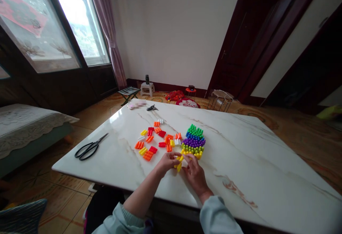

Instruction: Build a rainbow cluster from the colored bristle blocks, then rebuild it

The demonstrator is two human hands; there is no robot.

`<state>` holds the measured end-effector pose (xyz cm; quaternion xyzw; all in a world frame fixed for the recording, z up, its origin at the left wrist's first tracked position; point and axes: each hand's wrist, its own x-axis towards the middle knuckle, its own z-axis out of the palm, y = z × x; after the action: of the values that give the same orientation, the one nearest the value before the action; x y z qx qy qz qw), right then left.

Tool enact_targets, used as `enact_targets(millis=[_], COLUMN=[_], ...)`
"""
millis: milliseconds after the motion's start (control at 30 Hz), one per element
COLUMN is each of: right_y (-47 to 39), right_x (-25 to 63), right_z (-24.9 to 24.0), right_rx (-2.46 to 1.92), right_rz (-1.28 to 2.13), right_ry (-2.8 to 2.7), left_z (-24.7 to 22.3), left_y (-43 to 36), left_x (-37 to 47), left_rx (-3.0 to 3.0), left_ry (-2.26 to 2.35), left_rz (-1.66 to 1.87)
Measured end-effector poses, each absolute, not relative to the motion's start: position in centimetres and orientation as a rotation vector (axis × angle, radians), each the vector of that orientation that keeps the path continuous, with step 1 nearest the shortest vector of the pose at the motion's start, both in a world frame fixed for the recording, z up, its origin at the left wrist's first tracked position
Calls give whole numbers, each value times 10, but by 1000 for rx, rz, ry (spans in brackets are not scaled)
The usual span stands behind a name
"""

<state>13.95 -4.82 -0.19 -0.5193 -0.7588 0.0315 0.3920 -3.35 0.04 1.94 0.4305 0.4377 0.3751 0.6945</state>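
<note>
Close to the table's near edge, my left hand (167, 162) and my right hand (195, 172) meet with their fingertips closed on yellow plastic pieces (179, 165). These touch or lie just in front of the yellow end of a beaded block (192, 141), with rows of green, blue, purple, olive and yellow. How the held pieces join it is hidden by my fingers. To the left, small groups of orange tube-like pieces (148, 155) lie scattered among red pieces (153, 150), yellow ones (143, 151) and white ones (141, 138).
Black-handled scissors (89, 150) lie on the left of the marble-patterned table (240, 148). Dark pliers (152, 108) rest near its far edge, beside a blurred pinkish item (136, 103). Beyond stand a folding stool (129, 91) and a white stool (147, 88).
</note>
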Motion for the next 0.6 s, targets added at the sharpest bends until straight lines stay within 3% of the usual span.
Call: enact_targets(millis=[200, 600], right_y=[-49, -47], right_x=[139, 146], right_z=[-2, -7], right_rx=[-1231, -1351], right_rz=[143, 233], right_ry=[-1916, -1699], left_z=[25, 18], left_y=[3, 3], left_x=[-39, -51], left_rx=[1166, 463], left_ry=[995, 836], left_rz=[643, 987])
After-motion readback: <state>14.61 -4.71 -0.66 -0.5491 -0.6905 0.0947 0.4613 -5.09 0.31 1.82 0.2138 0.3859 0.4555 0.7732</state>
